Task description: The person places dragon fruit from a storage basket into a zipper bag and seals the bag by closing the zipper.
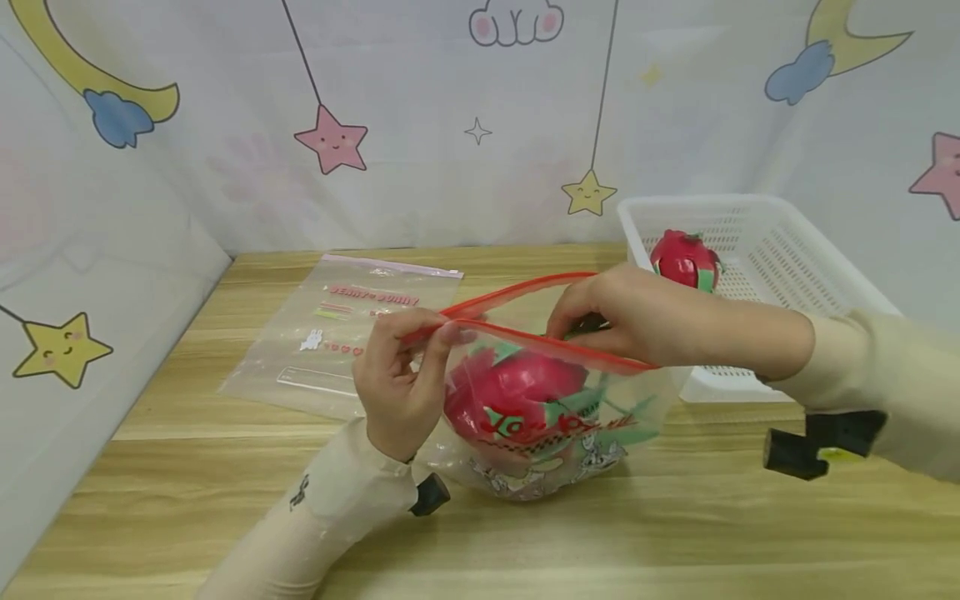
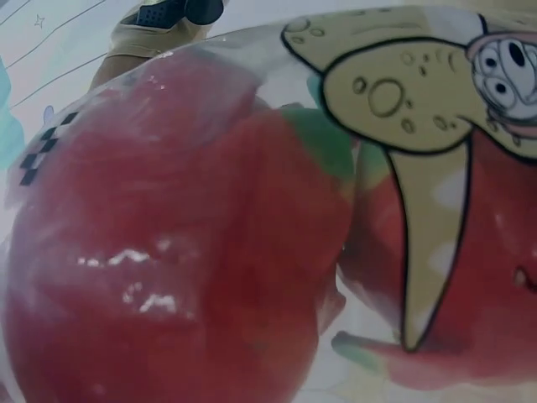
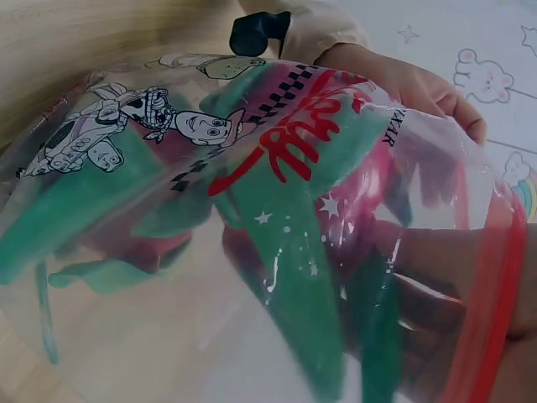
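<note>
A clear zip bag [image 1: 645, 408] with a red zip edge and printed cartoon figures stands on the table, its mouth spread apart. Inside are red toy dragon fruits [image 1: 517, 387] with green leaf tips; in the left wrist view two red dragon fruits [image 2: 151, 235] press against the plastic. My left hand [image 1: 401, 379] pinches the left end of the red edge between thumb and fingers. Through the mouth reaches my right hand [image 1: 622, 312], fingers curled around a dragon fruit's green leaves [image 3: 373, 327], seen through plastic in the right wrist view.
At the back right stands a white perforated basket [image 1: 817, 242] with another dragon fruit [image 1: 684, 260] in it. A second, flat clear bag [image 1: 285, 358] with a pale pink slider lies behind my left hand. Printed cloth [image 1: 420, 192] walls in the wooden table.
</note>
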`<state>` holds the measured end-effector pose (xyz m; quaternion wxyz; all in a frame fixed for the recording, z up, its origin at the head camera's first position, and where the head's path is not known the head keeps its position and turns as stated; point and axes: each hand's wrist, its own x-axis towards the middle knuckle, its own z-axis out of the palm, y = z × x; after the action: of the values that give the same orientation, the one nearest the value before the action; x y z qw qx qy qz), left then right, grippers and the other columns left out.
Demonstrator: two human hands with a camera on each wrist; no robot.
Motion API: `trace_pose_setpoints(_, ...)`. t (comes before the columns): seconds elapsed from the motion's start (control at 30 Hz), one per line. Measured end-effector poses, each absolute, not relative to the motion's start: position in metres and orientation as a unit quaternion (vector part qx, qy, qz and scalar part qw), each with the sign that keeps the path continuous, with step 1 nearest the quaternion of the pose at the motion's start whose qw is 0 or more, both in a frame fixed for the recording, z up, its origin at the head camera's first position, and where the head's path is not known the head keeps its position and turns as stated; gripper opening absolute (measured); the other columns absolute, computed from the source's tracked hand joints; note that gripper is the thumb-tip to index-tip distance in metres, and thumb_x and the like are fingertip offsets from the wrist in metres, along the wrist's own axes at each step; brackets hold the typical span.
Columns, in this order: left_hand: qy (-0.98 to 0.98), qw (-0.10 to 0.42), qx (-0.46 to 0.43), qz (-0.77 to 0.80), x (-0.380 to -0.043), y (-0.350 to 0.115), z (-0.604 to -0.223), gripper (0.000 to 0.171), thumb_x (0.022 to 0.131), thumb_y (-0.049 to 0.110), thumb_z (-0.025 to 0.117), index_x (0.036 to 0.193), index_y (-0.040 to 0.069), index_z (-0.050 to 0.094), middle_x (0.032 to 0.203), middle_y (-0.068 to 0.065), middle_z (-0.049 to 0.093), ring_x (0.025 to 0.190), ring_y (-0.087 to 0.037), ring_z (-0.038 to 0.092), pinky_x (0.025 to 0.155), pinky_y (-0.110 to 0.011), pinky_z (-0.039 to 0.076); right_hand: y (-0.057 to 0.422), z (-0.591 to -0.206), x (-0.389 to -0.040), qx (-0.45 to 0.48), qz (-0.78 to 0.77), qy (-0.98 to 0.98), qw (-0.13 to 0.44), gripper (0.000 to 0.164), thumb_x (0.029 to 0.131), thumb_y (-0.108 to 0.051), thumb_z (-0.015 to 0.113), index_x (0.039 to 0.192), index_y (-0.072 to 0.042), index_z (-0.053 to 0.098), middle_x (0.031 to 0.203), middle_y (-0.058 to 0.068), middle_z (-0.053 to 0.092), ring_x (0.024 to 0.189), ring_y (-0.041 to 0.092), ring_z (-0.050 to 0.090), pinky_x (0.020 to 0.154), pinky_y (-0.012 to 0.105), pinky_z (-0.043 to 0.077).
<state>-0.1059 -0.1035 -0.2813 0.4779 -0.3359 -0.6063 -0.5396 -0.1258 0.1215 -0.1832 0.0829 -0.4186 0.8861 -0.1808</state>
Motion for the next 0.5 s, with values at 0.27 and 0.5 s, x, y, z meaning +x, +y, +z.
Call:
trace_pose_setpoints(0.27, -0.607, 0.481, -0.317, -0.548, -0.104, -0.103, -0.28, 0.041, 0.094, 0.021, 0.061, 0.085, -0.017, 0.05, 0.075, -0.024, 0.058, 0.076, -0.005, 0.071, 0.07, -0.018, 0.057, 0.127, -0.168, -0.127, -0.427, -0.143, 0.887, 0.107, 0.009, 0.086, -0.015, 0.072, 0.092, -0.022, 0.073, 0.091, -0.012, 0.071, 0.089, 0.004, 0.068, 0.083, 0.031, 0.057)
trace_pose_setpoints(0.5, -0.609, 0.471, -0.31, -0.558, -0.103, -0.103, -0.278, 0.044, 0.094, 0.022, 0.062, 0.086, -0.019, 0.049, 0.076, -0.025, 0.057, 0.08, 0.001, 0.07, 0.07, -0.019, 0.058, 0.143, -0.159, -0.123, -0.414, -0.177, 0.889, 0.089, 0.01, 0.089, -0.018, 0.07, 0.097, -0.023, 0.073, 0.096, -0.012, 0.071, 0.087, 0.0, 0.067, 0.079, 0.025, 0.057)
